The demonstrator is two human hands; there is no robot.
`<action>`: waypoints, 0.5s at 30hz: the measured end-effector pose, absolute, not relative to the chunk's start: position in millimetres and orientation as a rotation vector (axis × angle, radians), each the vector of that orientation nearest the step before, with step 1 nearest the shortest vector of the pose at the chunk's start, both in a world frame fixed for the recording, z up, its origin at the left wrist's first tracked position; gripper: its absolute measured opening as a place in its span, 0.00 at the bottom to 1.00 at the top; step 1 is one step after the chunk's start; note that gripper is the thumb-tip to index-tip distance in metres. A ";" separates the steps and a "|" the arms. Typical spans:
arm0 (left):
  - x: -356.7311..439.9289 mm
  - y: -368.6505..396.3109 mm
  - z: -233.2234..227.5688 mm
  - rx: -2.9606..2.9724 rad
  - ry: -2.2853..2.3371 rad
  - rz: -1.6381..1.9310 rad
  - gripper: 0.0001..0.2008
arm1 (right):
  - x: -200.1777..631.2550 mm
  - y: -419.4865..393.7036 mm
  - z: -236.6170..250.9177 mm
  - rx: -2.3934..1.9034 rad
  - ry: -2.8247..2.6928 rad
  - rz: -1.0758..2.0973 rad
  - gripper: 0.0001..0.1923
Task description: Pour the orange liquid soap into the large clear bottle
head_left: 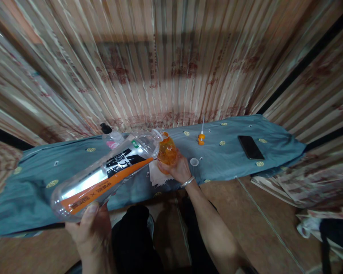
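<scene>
My left hand [90, 226] grips the base of a large clear plastic bottle [108, 171] with a black, white and orange label. The bottle is tipped almost flat, its open neck pointing right. Its mouth meets a small round container of orange liquid [167, 150], which my right hand [177, 167] holds from below above the blue cloth [31, 182]. A silver bracelet circles my right wrist. A small white cap [194, 162] lies on the cloth just right of my right hand. White tissue [157, 176] lies under the small container.
A black phone [250, 147] lies on the cloth at the right. An orange pump nozzle with a white tube [201, 137] stands behind the cap. A clear bottle with a black cap [110, 136] sits behind the big bottle. Striped curtains hang behind. Bags lie on the floor at right.
</scene>
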State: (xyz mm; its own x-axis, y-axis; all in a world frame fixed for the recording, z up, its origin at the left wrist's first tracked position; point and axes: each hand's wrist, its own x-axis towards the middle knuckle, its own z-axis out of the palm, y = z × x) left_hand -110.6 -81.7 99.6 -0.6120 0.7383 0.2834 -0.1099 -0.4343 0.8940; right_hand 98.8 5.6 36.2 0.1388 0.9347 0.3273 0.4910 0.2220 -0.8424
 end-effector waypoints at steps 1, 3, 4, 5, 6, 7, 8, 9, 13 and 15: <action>-110.6 -81.9 99.1 0.933 1.225 2.080 0.19 | 98.6 5.6 36.0 -1.413 -1.498 0.560 0.30; -110.6 -82.1 98.8 0.941 1.227 2.087 0.22 | 98.3 5.7 35.5 -1.418 -1.499 0.567 0.31; -110.6 -82.1 99.0 0.942 1.229 2.091 0.23 | 98.2 5.7 35.4 -1.426 -1.498 0.569 0.32; -110.7 -82.0 99.5 0.940 1.232 2.094 0.25 | 98.3 5.6 35.4 -1.435 -1.499 0.573 0.33; -110.9 -81.9 100.0 0.939 1.237 2.091 0.26 | 98.4 5.4 35.7 -1.443 -1.501 0.580 0.33; -111.0 -81.7 100.6 0.941 1.240 2.087 0.26 | 98.6 5.1 36.2 -1.449 -1.503 0.587 0.34; -111.0 -81.5 101.3 0.944 1.242 2.082 0.25 | 98.8 4.7 36.9 -1.454 -1.507 0.592 0.34; -110.9 -81.5 101.9 0.949 1.244 2.079 0.24 | 99.1 4.3 37.6 -1.456 -1.512 0.594 0.34; -109.4 -81.7 103.9 0.959 1.255 2.076 0.25 | 99.5 3.3 39.6 -1.470 -1.523 0.587 0.34; -109.3 -82.0 104.3 0.945 1.267 2.075 0.28 | 99.1 3.4 39.1 -1.479 -1.519 0.587 0.34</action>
